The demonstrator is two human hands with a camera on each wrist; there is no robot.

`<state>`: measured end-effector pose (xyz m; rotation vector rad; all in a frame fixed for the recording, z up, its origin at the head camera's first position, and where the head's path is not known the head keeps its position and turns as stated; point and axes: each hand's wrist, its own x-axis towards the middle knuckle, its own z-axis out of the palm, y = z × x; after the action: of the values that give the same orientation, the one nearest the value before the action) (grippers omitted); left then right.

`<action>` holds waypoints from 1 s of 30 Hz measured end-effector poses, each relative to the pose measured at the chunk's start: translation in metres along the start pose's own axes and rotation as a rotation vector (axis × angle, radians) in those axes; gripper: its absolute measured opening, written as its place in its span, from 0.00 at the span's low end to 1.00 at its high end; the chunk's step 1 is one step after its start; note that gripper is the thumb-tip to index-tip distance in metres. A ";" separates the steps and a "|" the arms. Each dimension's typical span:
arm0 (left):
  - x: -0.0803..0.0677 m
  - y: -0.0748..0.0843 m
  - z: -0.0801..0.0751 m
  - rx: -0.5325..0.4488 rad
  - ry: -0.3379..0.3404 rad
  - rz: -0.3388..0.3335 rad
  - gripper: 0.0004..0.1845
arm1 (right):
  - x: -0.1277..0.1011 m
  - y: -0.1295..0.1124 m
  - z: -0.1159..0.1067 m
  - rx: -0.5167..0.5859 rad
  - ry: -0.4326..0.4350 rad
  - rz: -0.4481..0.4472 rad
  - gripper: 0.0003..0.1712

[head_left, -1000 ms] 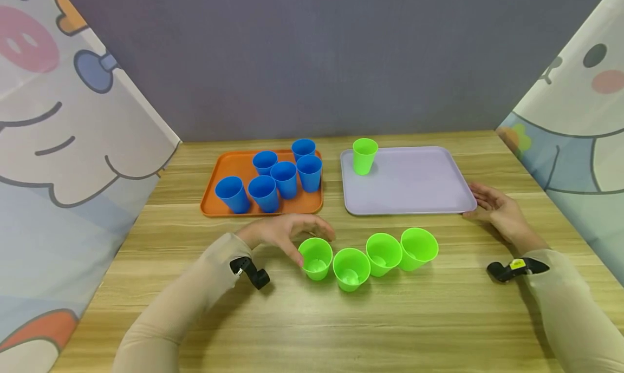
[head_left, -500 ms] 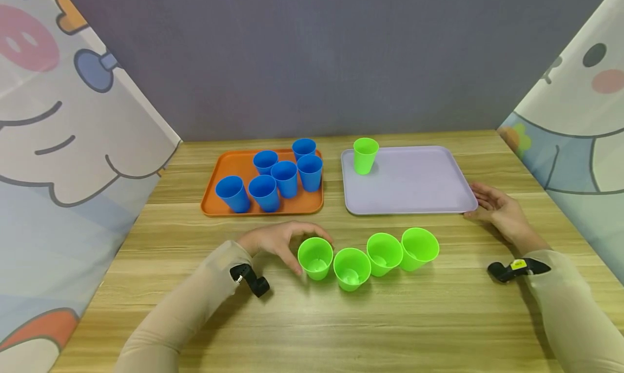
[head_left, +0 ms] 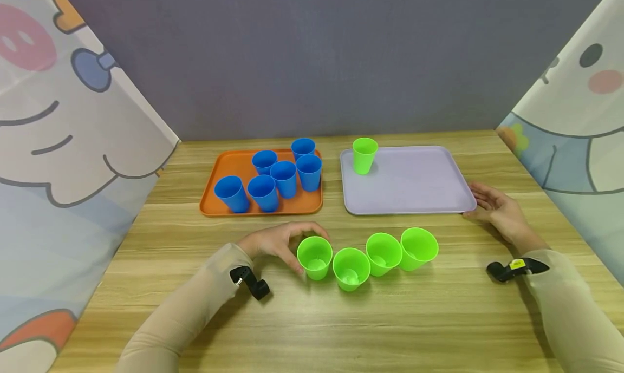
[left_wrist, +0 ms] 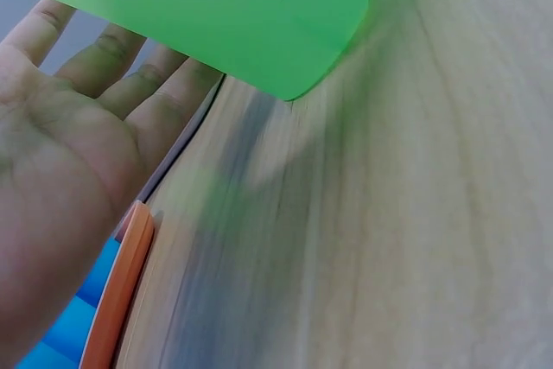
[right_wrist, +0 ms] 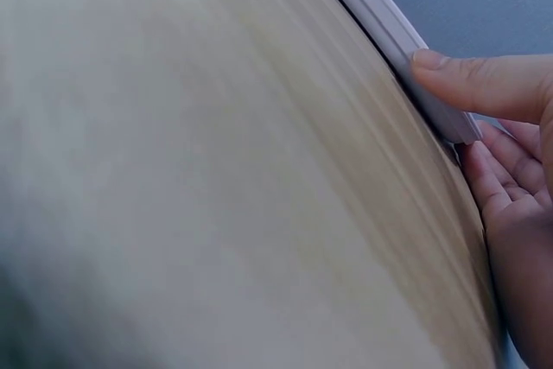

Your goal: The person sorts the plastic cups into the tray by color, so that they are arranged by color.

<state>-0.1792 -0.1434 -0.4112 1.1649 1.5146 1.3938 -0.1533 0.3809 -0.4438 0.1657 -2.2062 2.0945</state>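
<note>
Item: green cup (head_left: 314,257), leftmost of four standing upright in a row on the wooden table (head_left: 341,319), its right side touching the next green cup (head_left: 351,268).

Handling, as I judge it: thin plastic, light, rigid enough but springy at the rim, smooth-walled; best taken round the upper wall, thumb opposite fingers.

My left hand (head_left: 280,241): fingers curved about the cup's far side and thumb at its near side. The wrist view shows my palm and fingers (left_wrist: 104,66) spread behind the cup with a gap at the palm, so a firm hold I cannot confirm.

My right hand (head_left: 497,210): loosely open; the wrist view alone shows its thumb (right_wrist: 484,84) on the lilac tray (head_left: 414,183) rim.

Head view only: one green cup (head_left: 364,155) on that tray; six blue cups (head_left: 273,181) on the orange tray (head_left: 214,191).
</note>
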 end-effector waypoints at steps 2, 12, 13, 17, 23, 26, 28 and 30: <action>0.000 -0.001 0.000 -0.005 0.002 -0.002 0.40 | 0.000 0.000 0.000 0.010 0.000 -0.004 0.46; 0.000 0.002 -0.001 -0.027 -0.005 -0.014 0.38 | 0.000 0.000 0.000 0.014 0.001 0.001 0.46; 0.000 0.002 -0.001 -0.031 -0.007 -0.015 0.38 | 0.000 0.000 0.000 0.013 0.001 0.002 0.47; 0.000 0.001 -0.002 -0.038 -0.003 -0.015 0.38 | 0.000 0.000 0.001 0.007 0.007 0.009 0.47; 0.000 0.003 -0.002 0.007 0.030 -0.030 0.39 | 0.000 -0.001 0.001 -0.007 0.009 0.010 0.47; 0.001 0.007 -0.003 0.051 0.060 -0.048 0.39 | 0.000 -0.001 0.001 0.005 0.010 0.006 0.47; 0.002 0.010 -0.005 0.084 0.087 -0.057 0.39 | 0.000 -0.001 0.001 0.001 0.010 0.009 0.47; 0.004 0.013 -0.006 0.124 0.120 -0.056 0.38 | 0.000 -0.001 0.001 -0.005 0.010 0.014 0.47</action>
<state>-0.1846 -0.1421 -0.3977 1.1201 1.7263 1.3700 -0.1528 0.3797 -0.4426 0.1394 -2.2128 2.0925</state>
